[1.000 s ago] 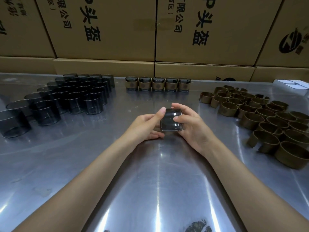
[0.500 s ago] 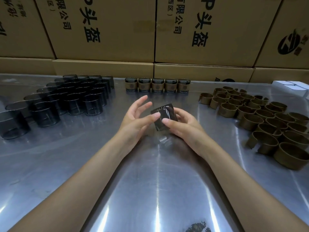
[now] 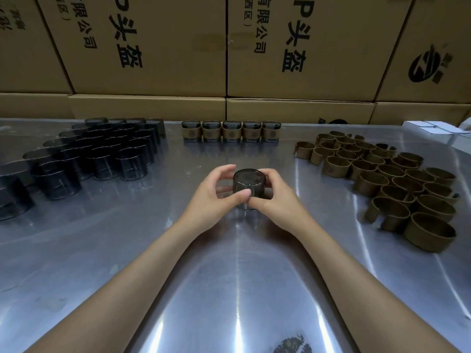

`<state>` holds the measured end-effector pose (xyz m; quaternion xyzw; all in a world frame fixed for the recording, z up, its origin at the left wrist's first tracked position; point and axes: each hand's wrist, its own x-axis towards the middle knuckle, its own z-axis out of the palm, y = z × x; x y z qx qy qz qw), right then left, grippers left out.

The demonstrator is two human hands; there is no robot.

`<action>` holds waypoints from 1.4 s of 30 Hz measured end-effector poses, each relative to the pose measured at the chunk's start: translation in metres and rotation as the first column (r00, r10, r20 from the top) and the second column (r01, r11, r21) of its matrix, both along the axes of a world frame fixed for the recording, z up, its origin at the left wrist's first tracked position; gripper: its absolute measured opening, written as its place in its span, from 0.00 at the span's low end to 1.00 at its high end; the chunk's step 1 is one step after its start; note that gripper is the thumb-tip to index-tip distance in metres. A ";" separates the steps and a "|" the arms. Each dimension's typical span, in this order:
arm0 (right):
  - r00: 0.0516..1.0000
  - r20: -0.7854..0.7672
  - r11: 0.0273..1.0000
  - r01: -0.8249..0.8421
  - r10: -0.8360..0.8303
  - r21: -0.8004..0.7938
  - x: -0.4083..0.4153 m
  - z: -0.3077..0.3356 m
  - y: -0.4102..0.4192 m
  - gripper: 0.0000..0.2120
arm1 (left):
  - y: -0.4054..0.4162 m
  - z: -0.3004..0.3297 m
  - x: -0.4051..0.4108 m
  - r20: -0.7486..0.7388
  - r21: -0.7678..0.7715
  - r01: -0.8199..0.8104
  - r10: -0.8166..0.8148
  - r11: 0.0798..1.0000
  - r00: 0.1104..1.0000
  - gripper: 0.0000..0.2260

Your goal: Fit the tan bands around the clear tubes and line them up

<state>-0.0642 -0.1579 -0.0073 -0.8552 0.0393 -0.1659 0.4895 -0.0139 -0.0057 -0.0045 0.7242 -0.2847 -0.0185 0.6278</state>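
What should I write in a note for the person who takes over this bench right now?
Left hand and right hand together grip one bare clear tube upright at the table's centre; no band on it yet. Done: five banded tubes in a row at the back. Left: bare tubes at left, tan bands at right.

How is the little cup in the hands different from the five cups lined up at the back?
The clear tube in the hands has no tan band; each of the five banded tubes wears one. The clear tube is held by both the left hand and right hand; the banded tubes stand untouched in a row. Both are smoky, see-through cylinders.
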 end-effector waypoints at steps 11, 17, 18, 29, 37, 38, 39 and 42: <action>0.620 0.341 0.407 0.750 -0.706 -0.521 -0.031 0.018 -0.042 0.18 | 0.000 0.003 0.003 -0.144 -0.034 -0.084 0.079 0.996 0.986 0.13; 0.573 -0.084 0.482 0.591 -0.815 -0.646 -0.037 0.017 -0.058 0.19 | 0.001 0.007 -0.001 -0.165 -0.041 -0.074 0.067 0.996 0.984 0.19; 0.600 -0.074 0.496 0.580 -0.797 -0.646 -0.035 0.017 -0.056 0.19 | 0.000 0.007 -0.002 -0.165 -0.038 -0.074 0.067 0.997 0.984 0.19; 0.918 0.151 0.757 0.388 -0.366 -0.526 -0.016 0.015 -0.027 0.20 | 0.000 0.006 0.000 -0.154 -0.015 -0.071 0.068 0.997 0.986 0.17; 0.840 0.016 0.738 0.484 -0.542 -0.470 -0.018 0.009 -0.041 0.24 | 0.000 0.007 -0.001 -0.155 -0.020 -0.075 0.071 0.997 0.985 0.18; 0.838 -0.065 0.769 0.462 -0.541 -0.441 -0.017 0.007 -0.045 0.25 | 0.000 0.007 -0.002 -0.155 -0.018 -0.072 0.069 0.997 0.986 0.18; 0.840 -0.082 0.789 0.464 -0.536 -0.403 -0.017 0.007 -0.047 0.25 | 0.000 0.008 -0.002 -0.152 -0.015 -0.069 0.066 0.998 0.986 0.18; 0.852 0.115 0.817 0.522 -0.510 -0.245 -0.014 0.010 -0.045 0.23 | 0.000 0.008 -0.004 -0.151 -0.019 -0.064 0.060 0.998 0.987 0.18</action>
